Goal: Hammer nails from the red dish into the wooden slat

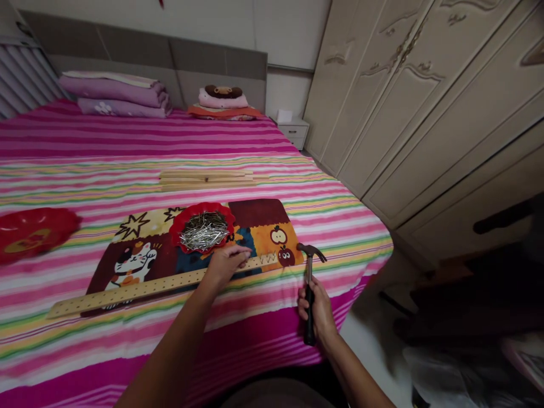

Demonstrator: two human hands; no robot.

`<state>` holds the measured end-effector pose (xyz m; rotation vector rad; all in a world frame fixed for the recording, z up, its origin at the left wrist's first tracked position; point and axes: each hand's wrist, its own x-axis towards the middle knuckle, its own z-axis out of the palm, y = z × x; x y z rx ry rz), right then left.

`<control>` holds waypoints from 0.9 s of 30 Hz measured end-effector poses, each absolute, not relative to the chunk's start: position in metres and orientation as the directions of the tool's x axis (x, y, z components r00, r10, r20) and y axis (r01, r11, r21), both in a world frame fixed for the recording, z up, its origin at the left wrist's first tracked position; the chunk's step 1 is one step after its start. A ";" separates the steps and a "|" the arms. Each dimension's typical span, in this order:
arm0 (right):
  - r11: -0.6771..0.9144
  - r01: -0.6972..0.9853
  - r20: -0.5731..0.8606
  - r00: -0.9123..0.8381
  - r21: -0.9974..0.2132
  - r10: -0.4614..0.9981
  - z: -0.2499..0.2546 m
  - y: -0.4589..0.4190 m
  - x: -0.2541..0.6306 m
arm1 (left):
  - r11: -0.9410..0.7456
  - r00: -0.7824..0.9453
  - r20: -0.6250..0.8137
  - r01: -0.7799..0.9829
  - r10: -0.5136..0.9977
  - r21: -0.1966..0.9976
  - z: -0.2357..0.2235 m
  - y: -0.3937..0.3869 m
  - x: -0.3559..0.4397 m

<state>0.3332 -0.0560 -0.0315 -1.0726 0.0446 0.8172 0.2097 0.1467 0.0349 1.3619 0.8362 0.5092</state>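
Dim, soft indoor light, lower right corner in deep shadow, wide-angle stretch in the wardrobe [378,130].

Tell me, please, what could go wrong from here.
The hammer, gripped in the right hand, could strike the left hand, which is at the wooden strip. The strip might bounce on the soft-looking bed. The red bowl of nails, close to that hand, could spill.

At eleven o'clock I see a grey headboard [153,56] and pale wall [212,25]. A cream wardrobe [408,105] fills two o'clock.
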 end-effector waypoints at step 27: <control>0.220 -0.602 -0.400 0.718 -0.768 0.569 -0.033 -0.057 0.334 | -0.264 0.675 -0.025 0.322 0.737 0.909 0.017 0.144 0.218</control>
